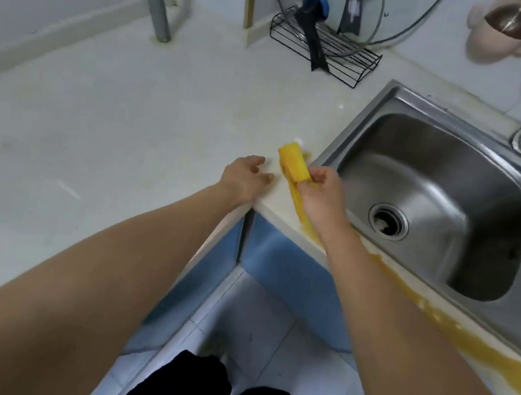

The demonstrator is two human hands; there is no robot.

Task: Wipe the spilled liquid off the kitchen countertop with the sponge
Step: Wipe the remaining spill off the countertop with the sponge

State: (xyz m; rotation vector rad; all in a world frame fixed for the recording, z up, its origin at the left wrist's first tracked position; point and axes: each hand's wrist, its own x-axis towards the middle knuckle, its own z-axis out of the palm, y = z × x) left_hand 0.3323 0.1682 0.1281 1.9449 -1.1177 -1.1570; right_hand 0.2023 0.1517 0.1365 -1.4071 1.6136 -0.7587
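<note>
The right hand [318, 195] pinches the yellow rectangular sponge [293, 165] in curled fingers [317, 173] — it juts up-left from them, over the white stone counter [125, 125] edge; the left hand [244, 178] rests just left, fingers relaxed and spread.

Right hand [321, 197] grips yellow sponge [294, 162] beside sink [343, 135]; left hand [244, 180] open on countertop [125, 125].
</note>
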